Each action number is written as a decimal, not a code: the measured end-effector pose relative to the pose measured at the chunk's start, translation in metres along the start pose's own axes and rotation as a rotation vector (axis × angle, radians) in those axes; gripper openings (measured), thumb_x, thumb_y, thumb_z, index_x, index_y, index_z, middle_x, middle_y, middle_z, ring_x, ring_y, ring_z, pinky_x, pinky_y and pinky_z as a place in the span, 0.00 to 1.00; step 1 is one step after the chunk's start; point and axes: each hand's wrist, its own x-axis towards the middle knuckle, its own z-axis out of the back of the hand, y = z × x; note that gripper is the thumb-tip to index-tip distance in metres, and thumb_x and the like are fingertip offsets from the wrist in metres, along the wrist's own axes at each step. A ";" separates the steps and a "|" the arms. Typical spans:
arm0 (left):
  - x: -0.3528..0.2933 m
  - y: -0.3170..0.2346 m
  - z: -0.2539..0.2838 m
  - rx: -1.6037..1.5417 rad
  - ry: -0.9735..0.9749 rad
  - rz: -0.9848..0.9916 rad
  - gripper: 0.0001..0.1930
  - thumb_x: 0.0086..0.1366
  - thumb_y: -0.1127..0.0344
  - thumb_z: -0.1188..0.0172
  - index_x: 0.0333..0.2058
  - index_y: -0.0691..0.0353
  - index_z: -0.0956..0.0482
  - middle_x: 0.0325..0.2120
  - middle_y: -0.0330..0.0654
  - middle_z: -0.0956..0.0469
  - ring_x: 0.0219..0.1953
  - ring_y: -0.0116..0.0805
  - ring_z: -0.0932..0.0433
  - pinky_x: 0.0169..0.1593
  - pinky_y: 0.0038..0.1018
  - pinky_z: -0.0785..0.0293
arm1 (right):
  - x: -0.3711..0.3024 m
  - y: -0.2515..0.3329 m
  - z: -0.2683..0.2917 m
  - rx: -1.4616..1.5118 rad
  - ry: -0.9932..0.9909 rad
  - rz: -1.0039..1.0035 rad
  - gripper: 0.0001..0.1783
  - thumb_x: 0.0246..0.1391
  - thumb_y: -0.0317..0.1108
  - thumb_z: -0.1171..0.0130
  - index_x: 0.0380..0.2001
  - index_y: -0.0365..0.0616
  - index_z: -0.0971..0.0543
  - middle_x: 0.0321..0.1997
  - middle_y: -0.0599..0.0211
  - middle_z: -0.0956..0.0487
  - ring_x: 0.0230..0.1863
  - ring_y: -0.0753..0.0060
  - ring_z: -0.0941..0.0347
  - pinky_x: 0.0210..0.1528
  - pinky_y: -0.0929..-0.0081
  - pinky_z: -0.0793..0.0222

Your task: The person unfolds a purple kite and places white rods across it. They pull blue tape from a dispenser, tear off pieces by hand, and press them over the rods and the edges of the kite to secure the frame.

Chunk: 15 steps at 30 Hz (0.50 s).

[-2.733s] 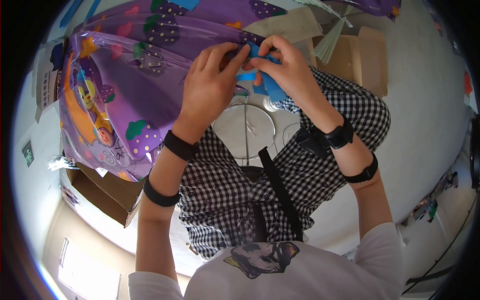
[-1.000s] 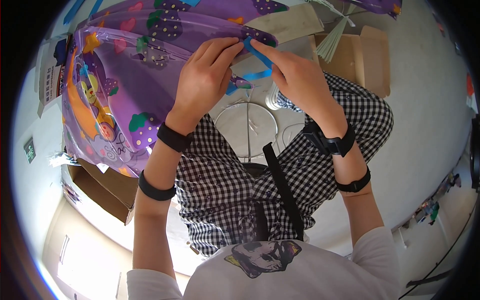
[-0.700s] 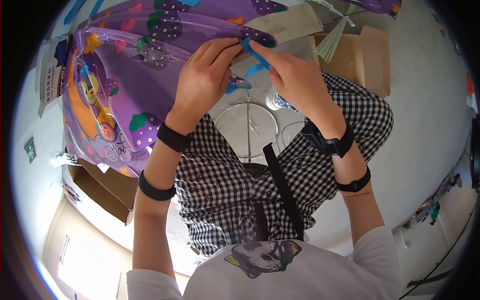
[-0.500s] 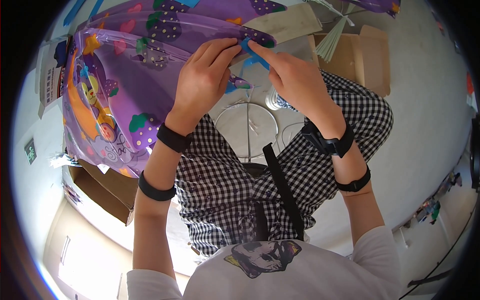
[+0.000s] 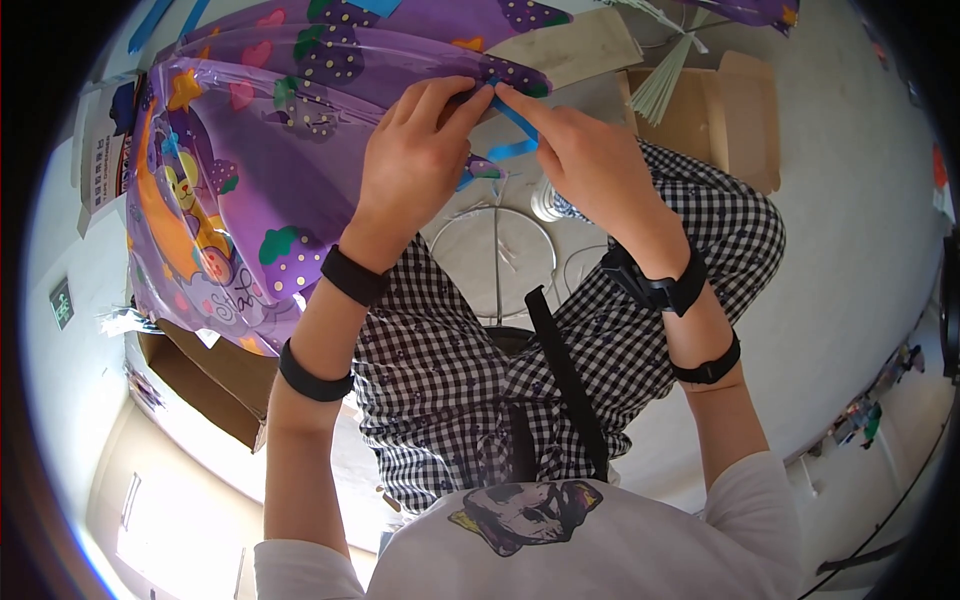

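While my checked trousers (image 5: 440, 360) and the loose black strap (image 5: 565, 385) lie nearest, my hands meet beyond them at the blue ribbon (image 5: 517, 119), beside the tapering right end of the printed purple film (image 5: 290, 200). My left hand (image 5: 415, 150) is partly curled, fingertips bunched at the ribbon's upper end; its underside is hidden, so I cannot tell whether it grips ribbon, film or both. My right hand (image 5: 605, 170) extends its index finger to that point, thumb bent below; whether it pinches or merely presses, I cannot tell. Caution: slack fingertips could let the narrow ribbon slip or twist, since its lower part hangs free. Excess pull could crease or tear the film, which appears thin and flexible. A dropped ribbon could catch on the round metal frame (image 5: 497, 262) below. Farther off, a wide right-hand sweep could scatter the pale strip bundle (image 5: 662, 85) near the cardboard box (image 5: 745, 130).
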 end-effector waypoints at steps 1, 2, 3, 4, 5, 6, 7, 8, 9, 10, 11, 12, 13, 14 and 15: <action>0.000 -0.001 -0.001 0.021 -0.006 -0.004 0.30 0.46 0.81 0.41 0.53 0.56 0.23 0.48 0.41 0.26 0.49 0.43 0.25 0.49 0.35 0.24 | 0.000 0.001 0.001 0.000 -0.002 0.000 0.32 0.53 0.28 0.44 0.63 0.58 0.31 0.29 0.66 0.21 0.26 0.62 0.23 0.23 0.67 0.28; 0.000 -0.001 -0.002 0.022 -0.006 -0.006 0.30 0.46 0.81 0.41 0.53 0.56 0.23 0.48 0.41 0.26 0.49 0.43 0.25 0.49 0.35 0.24 | 0.000 0.002 0.002 0.007 0.012 -0.016 0.32 0.54 0.28 0.44 0.63 0.58 0.31 0.29 0.65 0.21 0.27 0.62 0.22 0.24 0.67 0.27; 0.000 -0.001 -0.004 0.060 -0.041 -0.020 0.28 0.47 0.80 0.41 0.50 0.57 0.22 0.46 0.40 0.26 0.48 0.40 0.25 0.48 0.34 0.24 | 0.000 0.003 0.002 0.014 0.025 -0.030 0.31 0.54 0.28 0.44 0.63 0.58 0.31 0.30 0.65 0.20 0.28 0.61 0.22 0.25 0.66 0.27; 0.000 -0.001 -0.006 0.099 -0.077 -0.034 0.25 0.47 0.78 0.41 0.48 0.57 0.20 0.44 0.38 0.25 0.47 0.38 0.24 0.47 0.32 0.23 | 0.000 0.003 0.002 0.015 0.022 -0.029 0.31 0.54 0.28 0.44 0.63 0.58 0.31 0.30 0.65 0.20 0.28 0.61 0.22 0.25 0.66 0.27; 0.000 -0.001 -0.007 0.102 -0.078 -0.035 0.25 0.47 0.78 0.41 0.48 0.57 0.20 0.44 0.38 0.25 0.47 0.38 0.24 0.47 0.32 0.23 | 0.000 0.002 0.002 0.072 0.031 -0.047 0.33 0.56 0.28 0.45 0.65 0.62 0.33 0.32 0.64 0.20 0.27 0.61 0.24 0.27 0.67 0.27; 0.000 -0.001 -0.008 0.107 -0.098 -0.043 0.25 0.47 0.78 0.41 0.47 0.58 0.20 0.44 0.38 0.25 0.47 0.38 0.24 0.47 0.33 0.23 | -0.001 0.001 0.002 0.130 0.040 -0.066 0.34 0.57 0.27 0.46 0.67 0.65 0.36 0.33 0.63 0.21 0.26 0.62 0.25 0.29 0.68 0.28; 0.000 -0.001 -0.009 0.113 -0.119 -0.050 0.24 0.47 0.78 0.41 0.47 0.59 0.20 0.44 0.39 0.25 0.47 0.38 0.24 0.48 0.33 0.24 | -0.001 0.000 0.001 0.129 0.036 -0.064 0.34 0.57 0.27 0.46 0.67 0.65 0.36 0.33 0.63 0.21 0.26 0.62 0.25 0.29 0.68 0.28; -0.001 -0.001 -0.009 0.116 -0.121 -0.053 0.24 0.47 0.78 0.41 0.47 0.59 0.20 0.44 0.39 0.25 0.47 0.38 0.24 0.48 0.33 0.24 | -0.002 -0.001 -0.001 0.254 0.049 -0.112 0.33 0.58 0.27 0.46 0.66 0.63 0.35 0.33 0.63 0.21 0.25 0.64 0.26 0.29 0.69 0.29; -0.002 -0.001 -0.009 0.115 -0.120 -0.050 0.24 0.48 0.77 0.41 0.47 0.59 0.20 0.44 0.39 0.25 0.47 0.39 0.24 0.48 0.33 0.24 | -0.003 -0.003 -0.002 0.378 0.063 -0.159 0.32 0.58 0.27 0.46 0.65 0.62 0.35 0.32 0.63 0.21 0.24 0.67 0.26 0.28 0.71 0.30; -0.003 -0.001 -0.009 0.115 -0.119 -0.047 0.23 0.48 0.77 0.41 0.47 0.60 0.21 0.44 0.39 0.25 0.47 0.39 0.24 0.49 0.34 0.25 | -0.004 -0.004 -0.002 0.376 0.060 -0.155 0.32 0.58 0.27 0.46 0.65 0.62 0.35 0.32 0.63 0.21 0.24 0.67 0.26 0.28 0.71 0.30; -0.003 0.000 -0.009 0.117 -0.123 -0.049 0.23 0.48 0.77 0.41 0.47 0.60 0.21 0.44 0.39 0.25 0.47 0.39 0.24 0.49 0.34 0.25 | -0.005 -0.005 -0.002 0.516 0.069 -0.238 0.29 0.59 0.28 0.45 0.63 0.57 0.34 0.32 0.64 0.21 0.26 0.71 0.26 0.29 0.73 0.31; -0.002 0.000 -0.009 0.129 -0.128 -0.056 0.22 0.49 0.77 0.41 0.47 0.60 0.21 0.44 0.40 0.25 0.47 0.39 0.24 0.49 0.34 0.25 | -0.007 -0.007 0.000 0.654 0.077 -0.321 0.26 0.60 0.29 0.45 0.61 0.52 0.33 0.32 0.65 0.21 0.28 0.75 0.25 0.29 0.74 0.31; -0.001 0.000 -0.010 0.140 -0.133 -0.063 0.22 0.49 0.76 0.40 0.46 0.61 0.21 0.45 0.40 0.25 0.47 0.39 0.24 0.50 0.34 0.25 | -0.010 -0.012 -0.002 0.648 0.073 -0.319 0.26 0.60 0.29 0.45 0.61 0.52 0.33 0.32 0.65 0.21 0.28 0.75 0.25 0.29 0.74 0.31; 0.000 -0.001 -0.010 0.139 -0.140 -0.067 0.22 0.49 0.76 0.40 0.46 0.61 0.21 0.45 0.40 0.25 0.47 0.39 0.24 0.50 0.34 0.25 | -0.015 -0.019 -0.006 0.705 0.032 -0.331 0.25 0.60 0.31 0.44 0.59 0.49 0.34 0.32 0.64 0.21 0.27 0.74 0.26 0.28 0.73 0.32; -0.001 0.000 -0.009 0.137 -0.139 -0.070 0.21 0.50 0.76 0.40 0.46 0.61 0.21 0.44 0.40 0.25 0.47 0.39 0.24 0.50 0.34 0.25 | -0.019 -0.021 -0.007 0.763 -0.009 -0.340 0.24 0.59 0.33 0.43 0.58 0.46 0.35 0.31 0.63 0.20 0.27 0.72 0.26 0.27 0.72 0.33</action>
